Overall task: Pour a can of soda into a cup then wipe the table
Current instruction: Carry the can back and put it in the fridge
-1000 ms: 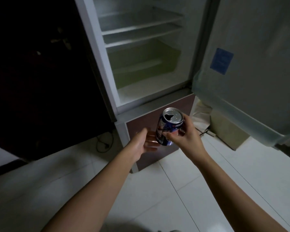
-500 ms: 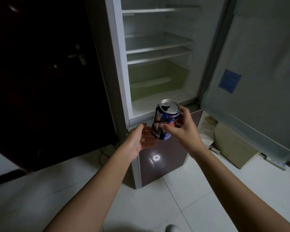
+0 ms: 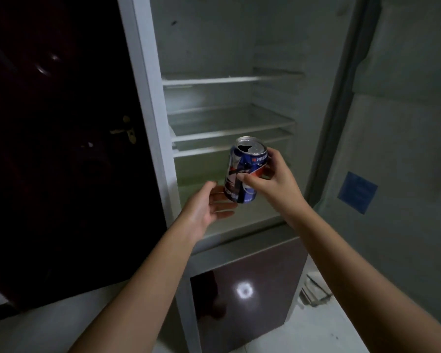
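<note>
A blue soda can point(image 3: 242, 171) with its top opened is held upright in front of the open fridge. My right hand point(image 3: 273, 184) grips it from the right, thumb across the front and fingers behind. My left hand point(image 3: 209, 205) is just left of and below the can, palm up with relaxed fingers near the can's base; whether it touches the can is unclear. No cup, cloth or table is in view.
The fridge compartment point(image 3: 229, 118) stands open with bare shelves, and its door point(image 3: 392, 123) is swung out to the right. A dark lower fridge door point(image 3: 247, 289) is closed below. A dark room door point(image 3: 61, 136) with a handle is on the left. White floor tiles lie underneath.
The view has tilted up, showing more of the fridge shelves. Both hands and the can have risen in front of the fridge; my grip on the can is unchanged.
</note>
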Demonstrator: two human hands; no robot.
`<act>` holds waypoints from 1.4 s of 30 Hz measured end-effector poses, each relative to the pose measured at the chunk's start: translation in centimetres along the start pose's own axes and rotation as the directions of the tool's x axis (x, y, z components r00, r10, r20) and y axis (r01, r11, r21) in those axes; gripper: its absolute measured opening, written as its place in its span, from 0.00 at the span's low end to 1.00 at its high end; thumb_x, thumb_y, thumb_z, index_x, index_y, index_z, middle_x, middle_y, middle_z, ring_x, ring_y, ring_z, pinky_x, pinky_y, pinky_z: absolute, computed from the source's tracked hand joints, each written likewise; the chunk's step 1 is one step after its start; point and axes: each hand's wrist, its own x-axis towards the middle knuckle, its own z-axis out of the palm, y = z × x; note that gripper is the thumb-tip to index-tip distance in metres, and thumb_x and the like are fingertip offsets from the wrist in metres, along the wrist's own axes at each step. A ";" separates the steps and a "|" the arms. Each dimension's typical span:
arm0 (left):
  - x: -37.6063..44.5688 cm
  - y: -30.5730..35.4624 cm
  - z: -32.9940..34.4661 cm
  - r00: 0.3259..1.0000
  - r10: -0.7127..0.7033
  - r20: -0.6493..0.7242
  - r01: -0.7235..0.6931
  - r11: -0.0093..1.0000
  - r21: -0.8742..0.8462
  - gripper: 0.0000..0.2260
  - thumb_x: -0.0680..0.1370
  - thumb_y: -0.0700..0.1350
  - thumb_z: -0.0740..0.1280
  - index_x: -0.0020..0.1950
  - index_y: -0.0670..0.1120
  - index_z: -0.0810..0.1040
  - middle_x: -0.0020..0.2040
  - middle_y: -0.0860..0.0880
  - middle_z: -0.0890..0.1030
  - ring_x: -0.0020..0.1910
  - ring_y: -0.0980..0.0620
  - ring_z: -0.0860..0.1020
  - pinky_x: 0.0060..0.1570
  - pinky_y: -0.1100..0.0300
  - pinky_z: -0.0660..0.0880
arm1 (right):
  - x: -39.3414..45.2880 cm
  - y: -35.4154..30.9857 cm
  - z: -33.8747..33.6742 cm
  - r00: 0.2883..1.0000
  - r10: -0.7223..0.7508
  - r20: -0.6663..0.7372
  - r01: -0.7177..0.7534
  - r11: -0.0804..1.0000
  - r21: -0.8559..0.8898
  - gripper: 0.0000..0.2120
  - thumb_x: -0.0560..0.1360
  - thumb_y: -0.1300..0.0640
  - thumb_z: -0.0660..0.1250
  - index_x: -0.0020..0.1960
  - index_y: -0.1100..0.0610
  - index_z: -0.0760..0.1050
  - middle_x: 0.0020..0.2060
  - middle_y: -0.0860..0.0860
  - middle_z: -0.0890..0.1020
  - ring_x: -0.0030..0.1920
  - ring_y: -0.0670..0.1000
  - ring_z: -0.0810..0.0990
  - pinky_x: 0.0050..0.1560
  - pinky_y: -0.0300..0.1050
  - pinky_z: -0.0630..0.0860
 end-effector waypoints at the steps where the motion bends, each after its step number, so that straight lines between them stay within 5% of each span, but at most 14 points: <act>1: 0.8 0.5 0.6 1.000 0.020 -0.014 -0.020 1.000 -0.003 0.13 0.81 0.46 0.54 0.48 0.41 0.74 0.43 0.42 0.80 0.41 0.46 0.79 0.45 0.51 0.77 | 1.3 0.1 -0.5 1.000 -0.013 0.015 0.012 1.000 0.012 0.31 0.67 0.57 0.74 0.66 0.56 0.65 0.55 0.48 0.77 0.55 0.45 0.76 0.56 0.38 0.74; 8: 6.0 4.9 3.3 0.984 0.151 -0.096 -0.153 0.988 -0.008 0.13 0.81 0.48 0.55 0.59 0.42 0.72 0.54 0.40 0.79 0.48 0.46 0.80 0.46 0.53 0.77 | 10.1 -0.4 -2.4 0.990 -0.112 0.090 0.101 0.988 0.114 0.29 0.68 0.59 0.73 0.66 0.55 0.66 0.51 0.42 0.77 0.51 0.39 0.76 0.52 0.34 0.74; 11: 7.6 7.1 3.7 0.970 0.208 -0.127 -0.210 0.978 -0.006 0.12 0.81 0.48 0.54 0.56 0.44 0.73 0.54 0.41 0.80 0.48 0.45 0.80 0.44 0.54 0.77 | 13.3 -1.3 -2.5 0.981 -0.151 0.119 0.133 0.981 0.144 0.30 0.69 0.58 0.73 0.67 0.54 0.65 0.50 0.40 0.76 0.51 0.38 0.76 0.53 0.36 0.74; 16: 9.7 11.1 3.8 0.946 0.288 -0.149 -0.294 0.956 -0.018 0.11 0.81 0.48 0.54 0.51 0.45 0.73 0.51 0.43 0.80 0.48 0.46 0.80 0.46 0.53 0.77 | 18.6 -3.0 -2.0 0.971 -0.208 0.120 0.188 0.970 0.157 0.31 0.69 0.56 0.73 0.67 0.56 0.63 0.54 0.46 0.76 0.54 0.44 0.76 0.56 0.40 0.73; 20: 11.2 14.3 3.7 0.933 0.313 -0.178 -0.327 0.944 -0.053 0.16 0.81 0.48 0.55 0.62 0.40 0.70 0.54 0.43 0.79 0.48 0.46 0.80 0.46 0.53 0.77 | 22.9 -4.6 -1.0 0.965 -0.236 0.112 0.217 0.963 0.159 0.31 0.69 0.54 0.73 0.67 0.57 0.63 0.58 0.52 0.77 0.56 0.48 0.77 0.57 0.43 0.74; 27: 13.5 18.3 3.4 0.918 0.346 -0.194 -0.372 0.921 -0.119 0.20 0.80 0.47 0.56 0.69 0.39 0.66 0.54 0.43 0.78 0.48 0.45 0.80 0.46 0.52 0.79 | 28.3 -6.8 1.1 0.961 -0.255 0.107 0.227 0.949 0.216 0.28 0.70 0.55 0.72 0.65 0.58 0.65 0.49 0.49 0.78 0.46 0.42 0.77 0.39 0.29 0.72; 29: 14.0 19.2 3.4 0.911 0.359 -0.205 -0.390 0.910 -0.139 0.19 0.80 0.47 0.56 0.68 0.38 0.66 0.56 0.42 0.78 0.47 0.45 0.80 0.46 0.52 0.78 | 29.4 -7.1 1.6 0.959 -0.262 0.104 0.233 0.945 0.232 0.27 0.70 0.56 0.72 0.64 0.58 0.65 0.50 0.49 0.78 0.46 0.43 0.77 0.40 0.29 0.73; 32: 14.3 19.7 3.3 0.872 0.401 -0.281 -0.439 0.894 -0.088 0.16 0.80 0.46 0.55 0.65 0.40 0.68 0.55 0.43 0.77 0.47 0.46 0.80 0.46 0.53 0.78 | 30.8 -7.2 2.3 0.959 -0.266 0.098 0.233 0.936 0.263 0.27 0.70 0.57 0.72 0.64 0.59 0.65 0.51 0.51 0.77 0.48 0.44 0.77 0.47 0.37 0.74; 34: 14.5 19.2 3.0 0.788 0.472 -0.394 -0.482 0.872 0.082 0.13 0.80 0.44 0.55 0.62 0.42 0.72 0.56 0.43 0.77 0.49 0.46 0.80 0.47 0.55 0.78 | 31.6 -7.2 2.6 0.957 -0.273 0.104 0.239 0.936 0.258 0.27 0.70 0.57 0.72 0.65 0.59 0.65 0.51 0.50 0.77 0.45 0.40 0.76 0.45 0.34 0.73; 38: 14.6 17.3 1.9 0.473 0.789 -0.392 -0.446 0.598 0.666 0.12 0.80 0.44 0.58 0.59 0.46 0.76 0.55 0.50 0.78 0.52 0.54 0.76 0.48 0.67 0.71 | 33.0 -6.8 3.3 0.955 -0.258 0.145 0.221 0.947 0.232 0.29 0.71 0.56 0.71 0.67 0.57 0.63 0.54 0.49 0.75 0.50 0.44 0.75 0.47 0.36 0.72; 40: 15.2 16.6 1.1 0.415 0.874 -0.252 -0.317 0.398 0.861 0.13 0.79 0.44 0.59 0.61 0.46 0.76 0.58 0.50 0.77 0.58 0.53 0.72 0.56 0.63 0.69 | 33.6 -6.5 3.8 0.957 -0.243 0.156 0.204 0.952 0.230 0.29 0.71 0.56 0.71 0.67 0.58 0.62 0.56 0.50 0.75 0.53 0.47 0.75 0.51 0.40 0.71; 42: 15.9 16.1 0.5 0.435 0.892 -0.123 -0.175 0.217 0.960 0.14 0.78 0.44 0.59 0.63 0.46 0.75 0.61 0.49 0.76 0.63 0.51 0.69 0.64 0.57 0.65 | 34.0 -6.2 4.3 0.957 -0.233 0.174 0.190 0.954 0.231 0.28 0.71 0.56 0.70 0.67 0.58 0.63 0.55 0.51 0.75 0.53 0.48 0.75 0.51 0.41 0.71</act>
